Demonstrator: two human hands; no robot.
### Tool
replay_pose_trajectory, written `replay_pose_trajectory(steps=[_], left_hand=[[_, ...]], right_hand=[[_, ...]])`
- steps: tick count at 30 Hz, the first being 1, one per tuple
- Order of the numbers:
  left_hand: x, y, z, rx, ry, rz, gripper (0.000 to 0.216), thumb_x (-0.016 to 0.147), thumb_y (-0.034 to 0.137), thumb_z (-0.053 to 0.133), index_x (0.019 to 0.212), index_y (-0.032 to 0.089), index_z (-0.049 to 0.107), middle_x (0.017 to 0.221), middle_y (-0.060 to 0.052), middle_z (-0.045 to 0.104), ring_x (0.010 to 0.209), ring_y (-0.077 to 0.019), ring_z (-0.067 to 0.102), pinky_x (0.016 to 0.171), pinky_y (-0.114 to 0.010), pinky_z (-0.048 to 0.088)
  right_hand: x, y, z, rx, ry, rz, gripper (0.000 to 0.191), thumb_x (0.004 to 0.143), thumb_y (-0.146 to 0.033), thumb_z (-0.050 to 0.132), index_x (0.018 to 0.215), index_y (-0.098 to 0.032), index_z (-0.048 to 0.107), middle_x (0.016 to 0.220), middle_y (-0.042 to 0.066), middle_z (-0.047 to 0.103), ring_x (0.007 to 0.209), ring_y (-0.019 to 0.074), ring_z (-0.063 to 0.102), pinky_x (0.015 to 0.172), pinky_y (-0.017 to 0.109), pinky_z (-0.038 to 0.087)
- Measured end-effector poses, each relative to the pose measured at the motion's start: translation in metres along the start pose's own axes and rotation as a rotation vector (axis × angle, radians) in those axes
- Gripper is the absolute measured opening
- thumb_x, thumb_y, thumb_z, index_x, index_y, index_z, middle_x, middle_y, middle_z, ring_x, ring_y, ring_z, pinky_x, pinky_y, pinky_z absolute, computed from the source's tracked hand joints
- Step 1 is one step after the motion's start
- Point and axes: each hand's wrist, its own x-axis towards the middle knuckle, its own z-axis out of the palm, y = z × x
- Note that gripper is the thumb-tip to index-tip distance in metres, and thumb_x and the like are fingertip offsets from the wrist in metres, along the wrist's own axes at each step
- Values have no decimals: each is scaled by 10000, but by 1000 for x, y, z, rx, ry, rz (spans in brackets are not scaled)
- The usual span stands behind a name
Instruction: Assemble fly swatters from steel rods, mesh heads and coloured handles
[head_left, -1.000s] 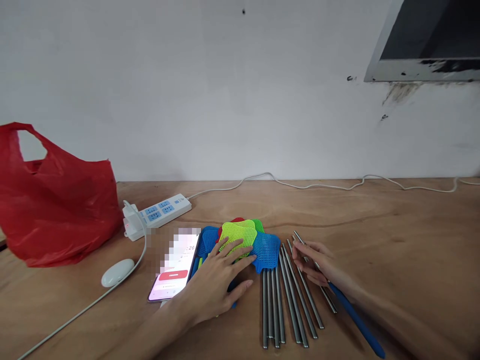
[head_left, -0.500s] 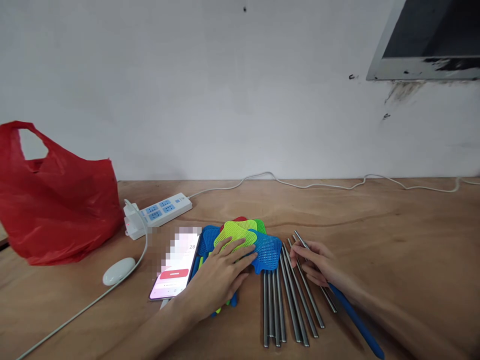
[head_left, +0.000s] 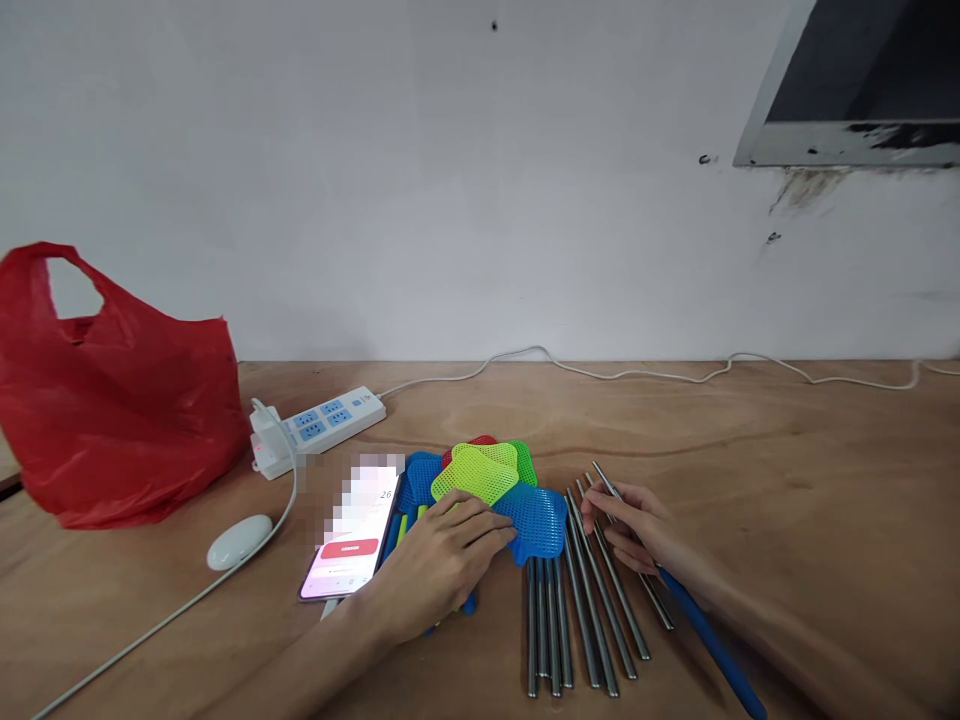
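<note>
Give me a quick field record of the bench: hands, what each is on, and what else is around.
left hand: flat on the swatter heads, a fanned pile of blue, yellow-green, green and red mesh
right hand: fingers on one steel rod, grip not clear
rods: lying roughly side by side on the table, right of the pile
blue handle: under the right wrist
phone: screen lit, left of the pile
power strip: behind the phone, cable running along the wall
red bag: far left
white mouse: by the bag
</note>
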Motion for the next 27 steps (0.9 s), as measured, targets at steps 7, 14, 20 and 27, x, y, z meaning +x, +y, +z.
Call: replay_pose_trajectory(steps=[7,14,20,27], left_hand=[[-3,2,-1,-75,257,37,212,1009,78,470,1152,147,611,1049,-81,744,950,-206,687,817,-344,546],[-3,9,-1,-192,255,8,221,1010,107,477,1147,183,632,1029,-69,741,916,-186,688,821,-317,548],[1,13,-12,-366,245,-116,229,1005,337,550,1182,210,621,1155,-88,679,1065,-235,635,913,-385,527],[11,9,-6,-1011,238,-622,225,942,422,626,1002,214,565,881,-13,631,761,-160,625,651,-279,546]], right_hand=[[-8,-9,5,-75,-49,96,473,724,-607,730,899,-181,621,675,21,716,283,-14,176,264,149,137],[-13,-10,1,6,-97,102,405,722,-471,810,972,-165,724,381,-154,305,310,10,120,288,152,148],[-13,-11,-2,62,-82,60,284,678,-344,858,804,-190,655,415,-160,289,331,5,119,298,146,163],[-18,-11,5,-9,-125,19,352,670,-409,862,816,-196,622,631,-109,483,302,-36,178,274,153,128]])
